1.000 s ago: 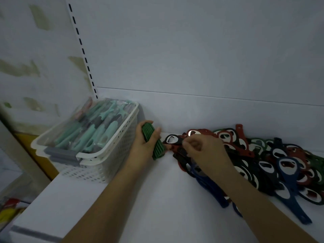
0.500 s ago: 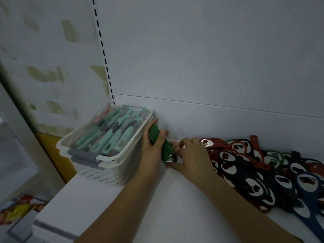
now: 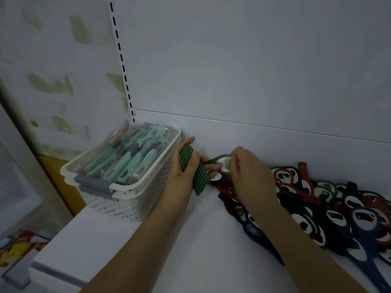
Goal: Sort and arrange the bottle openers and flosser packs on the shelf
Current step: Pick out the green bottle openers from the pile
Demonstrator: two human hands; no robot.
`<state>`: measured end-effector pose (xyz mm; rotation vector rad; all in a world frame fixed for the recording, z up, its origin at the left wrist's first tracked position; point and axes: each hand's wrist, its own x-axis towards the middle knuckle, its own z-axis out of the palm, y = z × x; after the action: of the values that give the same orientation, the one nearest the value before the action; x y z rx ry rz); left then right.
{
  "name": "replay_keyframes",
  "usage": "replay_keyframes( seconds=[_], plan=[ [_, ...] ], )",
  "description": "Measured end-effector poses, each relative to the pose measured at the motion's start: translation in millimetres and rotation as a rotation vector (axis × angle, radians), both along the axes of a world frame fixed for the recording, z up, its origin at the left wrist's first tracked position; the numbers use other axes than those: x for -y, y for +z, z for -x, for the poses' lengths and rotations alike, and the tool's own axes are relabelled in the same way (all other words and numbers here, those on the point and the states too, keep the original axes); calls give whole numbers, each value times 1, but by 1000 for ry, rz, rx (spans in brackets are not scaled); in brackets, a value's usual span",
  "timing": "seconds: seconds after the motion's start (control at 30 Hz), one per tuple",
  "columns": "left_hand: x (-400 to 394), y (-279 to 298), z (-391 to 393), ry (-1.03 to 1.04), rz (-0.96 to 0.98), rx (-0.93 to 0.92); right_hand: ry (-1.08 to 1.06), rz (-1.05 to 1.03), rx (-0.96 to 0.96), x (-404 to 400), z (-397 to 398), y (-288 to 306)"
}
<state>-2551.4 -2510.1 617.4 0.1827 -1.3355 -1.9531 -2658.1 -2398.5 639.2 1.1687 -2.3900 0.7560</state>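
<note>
At frame centre, your left hand (image 3: 186, 172) is gripping a stack of green bottle openers (image 3: 193, 171), fingers curled round it, just beside the white basket (image 3: 135, 193) of flosser packs (image 3: 129, 159). Your right hand (image 3: 249, 174) is pinching one green opener (image 3: 222, 163) above the loose pile (image 3: 328, 210) at lower right.

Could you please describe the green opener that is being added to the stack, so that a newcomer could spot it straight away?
Start at the white basket on the shelf's left; the left hand beside it holds a green stack on edge. The green opener is just right of that stack, pinched by the right hand. Unlike the pile lying flat, it is lifted off the shelf.
</note>
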Motion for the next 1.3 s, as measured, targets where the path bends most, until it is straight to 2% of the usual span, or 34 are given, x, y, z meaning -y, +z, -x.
replay_keyframes(
  seconds=[0.1, 0.2, 0.3, 0.4, 0.53, 0.6, 0.73, 0.83, 0.97, 1.2, 1.3],
  plan=[
    [-1, 0, 0, 20, 25, 70, -45, 158, 37, -14, 16, 15],
    [-2, 2, 1, -68, -153, 68, 101, 274, 69, -20, 30, 16],
    [-9, 8, -2, -311, -343, 135, 363, 228, 183, -21, 29, 15],
    [-15, 5, -4, -457, -371, 224, 472, 140, 314, -15, 21, 7],
    [-18, 0, -1, -540, -324, 275, 416, 266, 304, -6, 18, -4],
    [-19, -2, 0, -557, -329, 266, 381, 274, 231, -3, 16, -9],
    [-17, -6, -1, -510, -317, 259, 284, 149, 53, -1, 23, -4],
    [-27, -1, 6, -495, -328, 271, 238, 42, 107, -27, 46, 15],
    [-65, 12, 32, -603, -373, 281, 44, -103, 217, -104, 91, 30],
    [-152, 15, 98, -672, -472, 276, -310, -139, 269, -261, 145, -8],
    [-188, 13, 118, -692, -503, 281, -280, -286, 408, -307, 162, -3]
  ],
)
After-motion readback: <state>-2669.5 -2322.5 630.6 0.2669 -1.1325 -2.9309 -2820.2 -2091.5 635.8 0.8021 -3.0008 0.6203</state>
